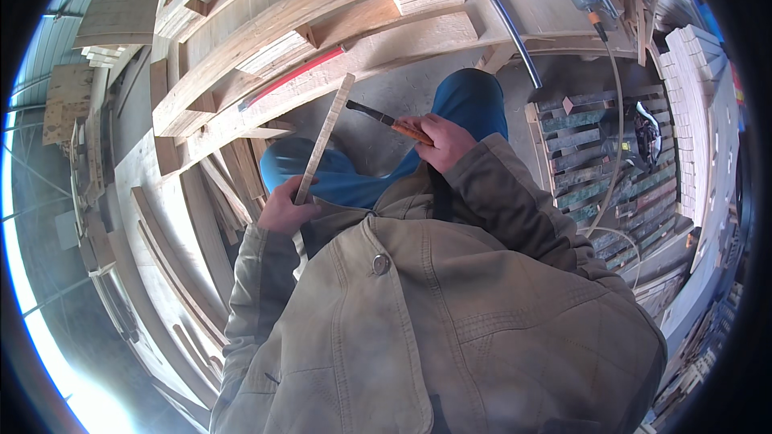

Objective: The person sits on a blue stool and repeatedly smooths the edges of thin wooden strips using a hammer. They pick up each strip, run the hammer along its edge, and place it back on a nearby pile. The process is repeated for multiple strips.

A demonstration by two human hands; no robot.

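Note:
In my left hand (283, 206) is the lower end of a narrow, flat, light wooden strip (325, 137), which slants up and away from me. My fingers are closed around it. My right hand (447, 141) grips the orange-brown handle of a chisel-like tool (394, 123) with a dark blade, pointing left. The blade's tip lies close to the strip; whether they touch I cannot tell. Both hands are above my lap, over blue trousers (474, 100). Part of the handle is hidden by my right fingers.
A large wooden frame (314, 8) lies in front, with a red bar (293, 76) along its near side. A metal tube (515, 32) sticks out toward me. At right, a slatted pallet (575, 161) carries a dark bundle (639, 141); a hose (618, 104) runs across. Boards (173, 265) lean at left.

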